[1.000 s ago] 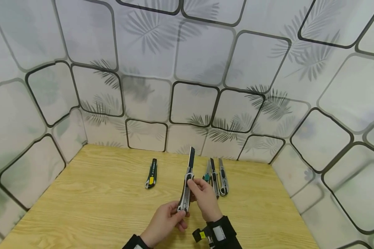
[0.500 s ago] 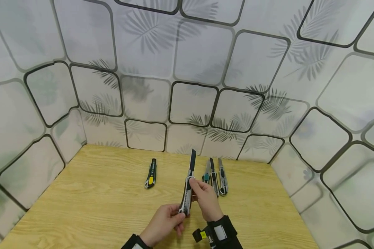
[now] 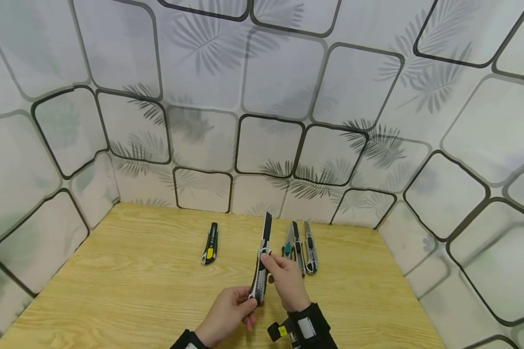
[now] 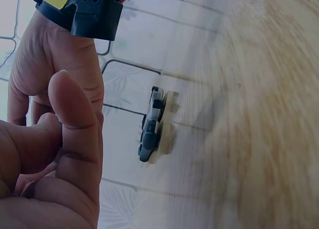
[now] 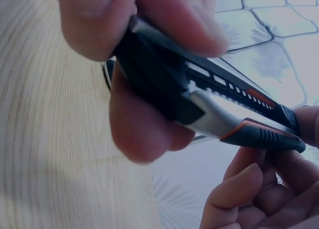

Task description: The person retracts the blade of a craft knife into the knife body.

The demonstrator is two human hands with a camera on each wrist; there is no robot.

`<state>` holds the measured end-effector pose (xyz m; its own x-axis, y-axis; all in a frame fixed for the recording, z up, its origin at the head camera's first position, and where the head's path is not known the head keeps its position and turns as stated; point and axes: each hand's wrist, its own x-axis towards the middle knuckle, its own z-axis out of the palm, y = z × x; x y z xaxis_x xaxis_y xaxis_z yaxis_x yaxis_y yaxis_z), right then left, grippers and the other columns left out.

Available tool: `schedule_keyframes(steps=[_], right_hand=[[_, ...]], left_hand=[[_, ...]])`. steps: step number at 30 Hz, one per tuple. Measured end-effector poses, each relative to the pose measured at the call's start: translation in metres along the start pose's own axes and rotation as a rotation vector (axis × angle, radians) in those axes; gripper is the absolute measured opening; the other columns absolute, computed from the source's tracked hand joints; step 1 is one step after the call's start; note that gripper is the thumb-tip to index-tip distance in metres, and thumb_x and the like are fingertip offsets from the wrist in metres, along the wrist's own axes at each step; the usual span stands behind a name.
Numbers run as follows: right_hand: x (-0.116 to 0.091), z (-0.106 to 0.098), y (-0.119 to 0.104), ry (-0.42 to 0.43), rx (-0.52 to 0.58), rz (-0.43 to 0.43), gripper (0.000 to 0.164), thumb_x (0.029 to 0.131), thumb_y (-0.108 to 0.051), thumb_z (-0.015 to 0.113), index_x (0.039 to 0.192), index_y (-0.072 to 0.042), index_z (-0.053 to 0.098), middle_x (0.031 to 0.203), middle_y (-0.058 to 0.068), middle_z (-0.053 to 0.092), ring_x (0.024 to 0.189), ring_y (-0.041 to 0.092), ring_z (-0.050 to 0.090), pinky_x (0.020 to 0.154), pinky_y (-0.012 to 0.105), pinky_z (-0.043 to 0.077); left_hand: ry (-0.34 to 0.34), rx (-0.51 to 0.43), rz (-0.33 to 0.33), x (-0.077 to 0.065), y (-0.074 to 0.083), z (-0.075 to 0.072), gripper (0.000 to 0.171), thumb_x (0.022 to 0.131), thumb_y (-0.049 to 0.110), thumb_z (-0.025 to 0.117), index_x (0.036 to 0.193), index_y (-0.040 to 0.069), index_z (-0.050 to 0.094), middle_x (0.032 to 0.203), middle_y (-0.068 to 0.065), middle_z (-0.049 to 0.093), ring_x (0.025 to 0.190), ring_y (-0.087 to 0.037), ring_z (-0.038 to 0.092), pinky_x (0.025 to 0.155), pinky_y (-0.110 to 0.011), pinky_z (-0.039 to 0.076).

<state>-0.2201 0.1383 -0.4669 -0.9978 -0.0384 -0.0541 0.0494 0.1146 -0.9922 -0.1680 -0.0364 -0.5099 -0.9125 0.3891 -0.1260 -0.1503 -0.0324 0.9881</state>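
Note:
Both hands hold a silver-and-black utility knife point(image 3: 259, 282) above the table, its dark blade point(image 3: 268, 227) extended and pointing away. My left hand point(image 3: 225, 309) pinches the rear end of the handle between thumb and fingers. Around the front part of the handle my right hand point(image 3: 289, 286) grips, with the thumb on the upper face near the slider. Close up in the right wrist view, the knife handle point(image 5: 219, 112) shows a notched track and orange trim. In the left wrist view, my left fingers point(image 4: 75, 134) mostly hide the knife.
On the wooden table point(image 3: 126, 286) lies a black-green cutter with a yellow slider point(image 3: 210, 245), left of the hands. Right of them lie a teal-and-grey cutter point(image 3: 287, 248), a black-bladed cutter point(image 3: 299, 249) and a silver cutter point(image 3: 311, 252). A patterned cloth wall point(image 3: 201, 140) stands behind.
The held utility knife has dropped slightly, its blade tip now lower. Both hands keep their hold on it. The cutters on the table have not moved.

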Motion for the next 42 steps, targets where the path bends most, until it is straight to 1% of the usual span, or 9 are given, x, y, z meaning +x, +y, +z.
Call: schedule_keyframes(steps=[4,10,15,20,27,31,36,39,42], right_hand=[[-0.002,0.001,0.0,-0.005,-0.008,0.0,0.033,0.105,-0.028,0.07,0.122,-0.001,0.078,0.092,-0.008,0.07,0.086,0.01,0.057,0.071,0.026,0.053],[-0.003,0.002,0.001,-0.033,0.01,0.001,0.035,0.104,-0.027,0.071,0.128,-0.001,0.076,0.097,-0.007,0.072,0.088,0.011,0.058,0.072,0.027,0.051],[-0.004,0.003,0.003,-0.083,0.037,0.003,0.037,0.104,-0.023,0.07,0.135,-0.002,0.072,0.099,-0.007,0.073,0.087,0.01,0.058,0.073,0.027,0.05],[-0.005,0.005,0.005,-0.132,0.057,0.002,0.041,0.104,-0.019,0.069,0.142,-0.002,0.067,0.102,-0.004,0.072,0.084,0.009,0.06,0.072,0.024,0.051],[-0.009,0.007,0.007,-0.148,0.061,0.014,0.049,0.104,-0.018,0.069,0.15,-0.007,0.061,0.112,0.004,0.074,0.085,0.01,0.061,0.071,0.023,0.052],[-0.011,0.009,0.008,-0.176,0.069,0.009,0.056,0.103,-0.016,0.069,0.157,-0.01,0.054,0.122,0.014,0.075,0.088,0.011,0.063,0.072,0.024,0.053],[-0.012,0.012,0.011,-0.225,0.092,0.012,0.064,0.103,-0.012,0.068,0.162,-0.012,0.046,0.136,0.027,0.07,0.095,0.012,0.067,0.074,0.024,0.057],[-0.012,0.014,0.013,-0.233,0.089,0.003,0.066,0.102,-0.01,0.068,0.163,-0.012,0.044,0.136,0.028,0.069,0.096,0.013,0.067,0.074,0.023,0.057],[-0.013,0.014,0.014,-0.242,0.085,-0.004,0.067,0.101,-0.008,0.069,0.163,-0.012,0.044,0.134,0.025,0.071,0.097,0.013,0.066,0.074,0.023,0.056]], left_hand=[[0.012,-0.006,-0.004,0.0,-0.001,0.0,0.023,0.108,0.004,0.06,0.122,-0.012,0.069,0.081,-0.007,0.071,0.064,-0.013,0.066,0.056,-0.025,0.058],[0.011,-0.01,-0.008,0.0,-0.001,-0.002,0.024,0.108,0.005,0.06,0.124,-0.012,0.068,0.08,-0.006,0.071,0.064,-0.012,0.066,0.056,-0.024,0.057],[0.035,-0.012,-0.01,0.001,0.0,-0.003,0.024,0.108,0.004,0.06,0.125,-0.01,0.068,0.082,-0.009,0.073,0.064,-0.012,0.066,0.056,-0.025,0.058],[0.064,0.003,0.005,0.0,0.002,-0.003,0.027,0.108,0.004,0.06,0.129,-0.012,0.066,0.085,-0.01,0.074,0.064,-0.013,0.066,0.055,-0.026,0.057],[0.074,-0.006,0.022,-0.002,0.003,-0.004,0.029,0.108,0.004,0.06,0.131,-0.014,0.064,0.095,-0.017,0.078,0.064,-0.012,0.066,0.055,-0.024,0.057],[0.079,-0.003,0.031,-0.001,0.003,-0.006,0.03,0.108,0.005,0.06,0.131,-0.013,0.065,0.1,-0.019,0.078,0.064,-0.012,0.066,0.056,-0.025,0.057],[0.093,0.0,0.035,-0.001,0.004,-0.008,0.029,0.108,0.004,0.059,0.13,-0.014,0.064,0.091,-0.016,0.077,0.063,-0.011,0.065,0.056,-0.026,0.058],[0.102,-0.004,0.025,-0.001,0.005,-0.008,0.028,0.108,0.003,0.059,0.129,-0.014,0.064,0.087,-0.012,0.076,0.063,-0.011,0.065,0.056,-0.026,0.058],[0.111,-0.007,0.013,-0.002,0.006,-0.009,0.028,0.108,0.003,0.059,0.129,-0.014,0.065,0.088,-0.011,0.076,0.064,-0.011,0.065,0.056,-0.025,0.057]])
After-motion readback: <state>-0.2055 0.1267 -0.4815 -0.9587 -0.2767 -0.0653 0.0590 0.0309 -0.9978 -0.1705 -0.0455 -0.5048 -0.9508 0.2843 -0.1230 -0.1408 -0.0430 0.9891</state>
